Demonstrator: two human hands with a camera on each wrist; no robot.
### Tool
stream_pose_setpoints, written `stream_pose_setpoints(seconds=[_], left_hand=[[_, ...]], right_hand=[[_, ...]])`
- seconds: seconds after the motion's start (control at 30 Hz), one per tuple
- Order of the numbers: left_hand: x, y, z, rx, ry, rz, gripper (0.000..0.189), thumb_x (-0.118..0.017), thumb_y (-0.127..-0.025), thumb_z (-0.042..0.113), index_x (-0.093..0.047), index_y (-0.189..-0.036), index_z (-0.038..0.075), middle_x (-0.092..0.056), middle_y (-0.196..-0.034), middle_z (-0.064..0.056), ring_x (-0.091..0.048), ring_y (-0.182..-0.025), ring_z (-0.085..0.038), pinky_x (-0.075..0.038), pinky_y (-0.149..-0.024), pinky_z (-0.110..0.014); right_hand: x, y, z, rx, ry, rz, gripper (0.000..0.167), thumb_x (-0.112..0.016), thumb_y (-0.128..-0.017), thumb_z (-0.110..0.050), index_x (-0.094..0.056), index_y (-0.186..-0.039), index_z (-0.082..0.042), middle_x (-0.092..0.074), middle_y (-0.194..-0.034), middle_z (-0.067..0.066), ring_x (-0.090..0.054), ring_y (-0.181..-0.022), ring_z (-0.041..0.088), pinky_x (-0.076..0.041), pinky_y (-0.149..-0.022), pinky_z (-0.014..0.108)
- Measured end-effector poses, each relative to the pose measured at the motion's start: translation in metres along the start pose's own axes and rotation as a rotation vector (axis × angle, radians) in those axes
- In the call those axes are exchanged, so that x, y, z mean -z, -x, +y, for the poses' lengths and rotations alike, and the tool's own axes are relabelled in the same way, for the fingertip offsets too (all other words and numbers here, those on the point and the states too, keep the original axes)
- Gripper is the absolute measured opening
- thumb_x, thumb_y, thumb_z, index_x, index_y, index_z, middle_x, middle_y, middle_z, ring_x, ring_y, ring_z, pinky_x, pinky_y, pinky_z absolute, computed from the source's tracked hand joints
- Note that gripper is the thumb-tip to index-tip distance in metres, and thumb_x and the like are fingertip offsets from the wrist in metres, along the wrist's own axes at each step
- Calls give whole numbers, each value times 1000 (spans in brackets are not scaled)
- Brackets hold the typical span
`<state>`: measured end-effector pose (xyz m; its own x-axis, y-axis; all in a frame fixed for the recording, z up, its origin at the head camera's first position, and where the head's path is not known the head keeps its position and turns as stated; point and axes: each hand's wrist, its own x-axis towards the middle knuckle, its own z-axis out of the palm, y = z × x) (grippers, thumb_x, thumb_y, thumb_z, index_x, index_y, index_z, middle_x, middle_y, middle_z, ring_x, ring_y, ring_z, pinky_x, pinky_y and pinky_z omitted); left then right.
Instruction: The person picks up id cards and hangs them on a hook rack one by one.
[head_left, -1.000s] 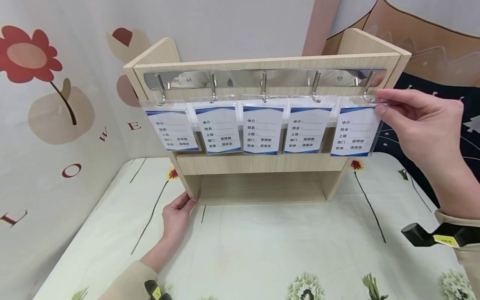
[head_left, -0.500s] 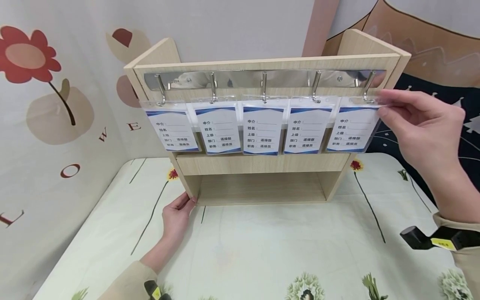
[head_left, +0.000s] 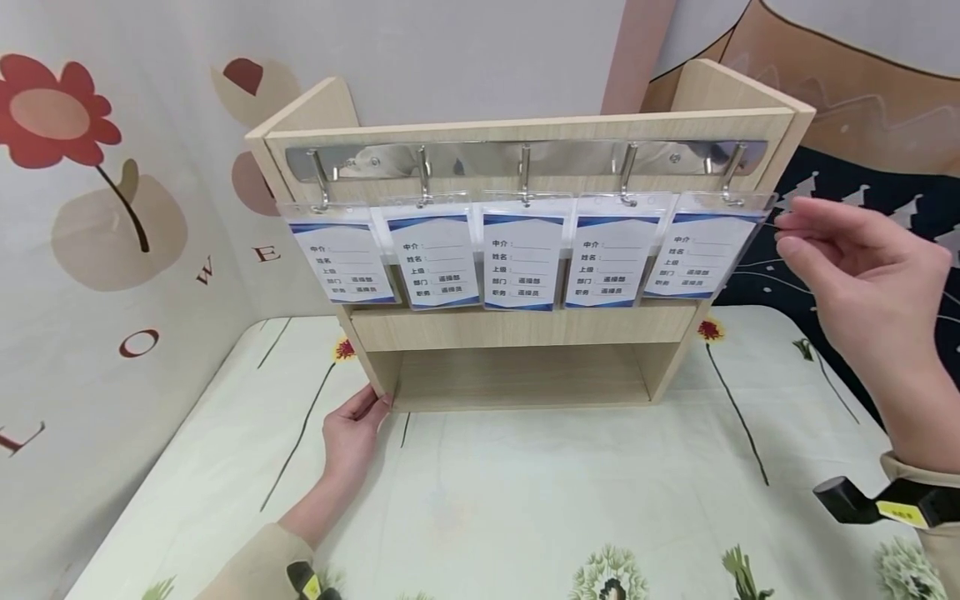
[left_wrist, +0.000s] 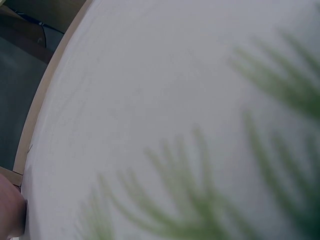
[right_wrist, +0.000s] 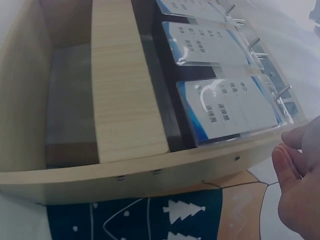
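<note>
Several ID badges in clear plastic sleeves hang in a row from the metal hooks of a wooden shelf (head_left: 525,332). The rightmost badge (head_left: 701,254) hangs tilted on its hook (head_left: 732,173), its lower end swung left. My right hand (head_left: 873,275) is just right of this badge, fingers loosely bent and holding nothing; the right wrist view has its thumb (right_wrist: 284,170) beside the shelf's side panel. My left hand (head_left: 352,433) holds the shelf's lower left corner between thumb and fingers. Only a small part of a hand (left_wrist: 10,210) shows in the left wrist view.
A flower-printed cloth (head_left: 525,492) covers the table under the shelf. The shelf has a metal hook rail (head_left: 480,158) across its front and an open compartment (head_left: 517,375) at the bottom. Printed curtains (head_left: 172,100) stand behind and at the left.
My right hand has let go of the rightmost badge and drawn away right and slightly down. The badge's lower end has swung left. My left hand stays at the shelf corner.
</note>
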<state>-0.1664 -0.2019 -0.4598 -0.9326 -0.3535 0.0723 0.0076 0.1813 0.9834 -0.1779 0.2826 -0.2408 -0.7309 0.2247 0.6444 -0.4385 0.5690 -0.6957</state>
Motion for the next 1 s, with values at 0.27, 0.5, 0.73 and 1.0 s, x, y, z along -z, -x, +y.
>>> stream_pose_setpoints(seconds=[0.27, 0.5, 0.73, 1.0], left_hand=[[1, -1, 2, 8, 0, -1, 41, -66, -99, 1, -60, -139, -3, -62, -133, -24, -63, -92, 12, -54, -84, -11], [3, -3, -1, -9, 2, -4, 40, -68, -98, 4, -62, -137, -2, -63, -132, -24, -66, -101, 4, -55, -84, -12], [8, -2, 2, 10, 36, -2, 42, -69, -98, 6, -60, -139, -2, -62, -134, -23, -66, -97, 8, -55, -85, -12], [24, 3, 4, 34, 14, 1, 43, -68, -100, 12, -60, -140, -1, -63, -136, -20, -64, -99, 11, -54, -88, -13]], right_hand=[[6, 20, 20, -47, 31, -59, 37, -68, -97, 1, -70, -132, -9, -68, -108, -22, -63, -102, 0, -47, -88, 3], [8, 47, 44, -69, 12, -122, 35, -67, -96, 5, -69, -131, -2, -68, -110, -21, -64, -100, -2, -48, -85, 3], [7, 67, 65, -91, -12, -190, 33, -68, -96, 5, -69, -129, 1, -69, -111, -23, -65, -97, -6, -49, -84, 4], [6, 81, 83, -71, -45, -284, 32, -68, -95, 6, -68, -127, 4, -70, -113, -23, -66, -97, -9, -51, -80, 4]])
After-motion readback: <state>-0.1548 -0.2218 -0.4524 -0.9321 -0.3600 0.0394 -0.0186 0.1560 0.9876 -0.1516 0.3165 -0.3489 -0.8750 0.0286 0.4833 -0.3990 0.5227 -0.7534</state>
